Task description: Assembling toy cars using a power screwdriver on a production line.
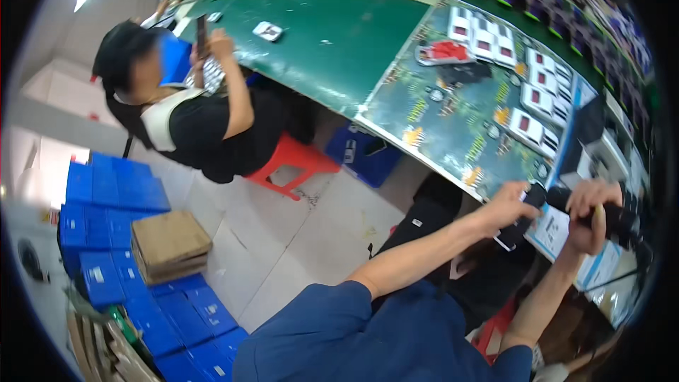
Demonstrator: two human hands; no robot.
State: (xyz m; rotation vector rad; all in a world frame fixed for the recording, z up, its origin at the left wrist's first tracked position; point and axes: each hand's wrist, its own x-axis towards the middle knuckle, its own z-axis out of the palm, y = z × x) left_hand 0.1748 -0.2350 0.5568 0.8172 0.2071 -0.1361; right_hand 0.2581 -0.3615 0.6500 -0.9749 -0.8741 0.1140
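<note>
My left hand (511, 206) is closed around a dark, flat device (527, 216) with a white edge, held past the table's near edge. Just right of it, my right hand (590, 216) grips a black cylindrical hand tool (622, 225); its exact kind is unclear. The tool's dark front end points at the device, and I cannot tell whether they touch. White devices with small dark-red windows (523, 126) lie in groups on the patterned mat (424, 110). A red item (447, 51) lies on another pale piece, beside black material (470, 73).
A person (205, 99) sits on a red stool (293, 163) at the green table (325, 35), holding up a dark flat object. Blue boxes (170, 318) and brown cardboard (170, 240) are stacked at the left. A blue bin (364, 155) is under the table.
</note>
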